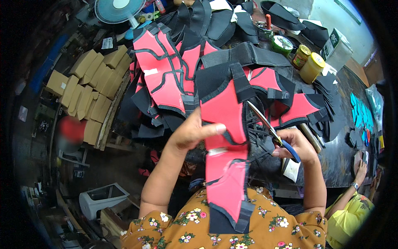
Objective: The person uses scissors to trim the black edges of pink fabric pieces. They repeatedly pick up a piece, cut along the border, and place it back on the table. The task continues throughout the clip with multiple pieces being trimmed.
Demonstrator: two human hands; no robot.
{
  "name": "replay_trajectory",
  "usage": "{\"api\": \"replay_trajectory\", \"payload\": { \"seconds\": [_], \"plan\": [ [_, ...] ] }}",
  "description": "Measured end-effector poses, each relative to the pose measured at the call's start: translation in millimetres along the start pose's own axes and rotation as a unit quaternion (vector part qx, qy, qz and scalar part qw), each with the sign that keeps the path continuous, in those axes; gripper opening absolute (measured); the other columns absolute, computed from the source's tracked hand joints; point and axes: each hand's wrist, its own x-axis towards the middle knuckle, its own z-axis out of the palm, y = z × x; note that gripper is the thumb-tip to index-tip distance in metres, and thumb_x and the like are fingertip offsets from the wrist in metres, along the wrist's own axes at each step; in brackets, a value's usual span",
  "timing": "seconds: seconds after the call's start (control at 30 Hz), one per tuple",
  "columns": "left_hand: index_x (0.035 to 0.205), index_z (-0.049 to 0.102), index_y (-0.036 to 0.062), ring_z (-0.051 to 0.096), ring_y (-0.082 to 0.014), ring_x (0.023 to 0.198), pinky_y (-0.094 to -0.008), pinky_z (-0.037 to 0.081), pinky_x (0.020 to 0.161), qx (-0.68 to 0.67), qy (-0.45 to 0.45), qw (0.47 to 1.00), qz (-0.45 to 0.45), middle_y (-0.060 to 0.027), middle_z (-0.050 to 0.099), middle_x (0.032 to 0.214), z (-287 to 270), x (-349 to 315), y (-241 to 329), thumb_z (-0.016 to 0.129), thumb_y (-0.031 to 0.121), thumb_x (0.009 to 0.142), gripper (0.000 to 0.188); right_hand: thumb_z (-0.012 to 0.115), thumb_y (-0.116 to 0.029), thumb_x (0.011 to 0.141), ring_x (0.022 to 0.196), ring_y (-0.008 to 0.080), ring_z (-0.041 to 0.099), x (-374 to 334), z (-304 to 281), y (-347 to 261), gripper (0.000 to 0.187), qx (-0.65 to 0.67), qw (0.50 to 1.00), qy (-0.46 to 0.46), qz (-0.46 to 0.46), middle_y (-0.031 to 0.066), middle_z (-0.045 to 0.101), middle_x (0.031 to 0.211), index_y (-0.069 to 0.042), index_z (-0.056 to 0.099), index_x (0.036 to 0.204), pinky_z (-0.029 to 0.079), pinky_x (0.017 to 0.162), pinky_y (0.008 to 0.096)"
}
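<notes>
My left hand [193, 132] grips a long pink-and-black fabric brace piece [224, 112] by its left edge, thumb across the pink face. The piece hangs down over my floral top, with black straps at its upper right and lower end. In my right hand [297, 143] is a pair of scissors [269, 127] with blue handles. Their blades point up and left, and the tips lie at the piece's right edge beside the upper strap. Whether the blades touch the fabric I cannot tell. Behind lie more pink-and-black pieces [159, 68], heaped on the dark table [331, 166].
Black cut pieces lie at the back and right, near a yellow jar [312, 67] and a square tin [336, 47]. A fan [120, 10] stands at the far left, above stacked cardboard boxes [89, 83]. A co-worker's hand [361, 172] rests at the right edge, near turquoise pieces [361, 112].
</notes>
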Motion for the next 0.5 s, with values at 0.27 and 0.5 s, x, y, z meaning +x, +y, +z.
{"api": "replay_trajectory", "payload": {
  "seconds": [0.27,0.5],
  "plan": [
    [0.132,0.041,0.0001,0.051,-0.0154,0.114,-0.0326,0.039,0.100,0.140,0.172,0.960,0.171,-0.0071,0.055,0.123,11.6,-14.0,13.8,0.059,0.007,0.092,0.044,0.075,-0.024,0.082,0.068,0.0031,0.045,-3.5,13.5,30.7,0.027,0.065,0.997,0.020,0.020,-0.0060,0.050,0.072,-0.007,0.055,0.083,0.037,0.058,0.0206],
    [0.137,0.037,-0.0007,0.049,-0.0275,0.120,-0.0377,0.041,0.100,0.439,0.286,0.813,0.253,-0.0198,0.050,0.131,-123.0,56.0,200.1,0.067,0.030,0.087,0.066,0.071,-0.024,0.086,0.064,0.0022,0.044,-5.3,20.7,36.5,0.024,0.075,0.996,0.036,-0.016,-0.0062,0.050,0.070,-0.007,0.054,0.083,0.036,0.055,0.0198]
  ]
}}
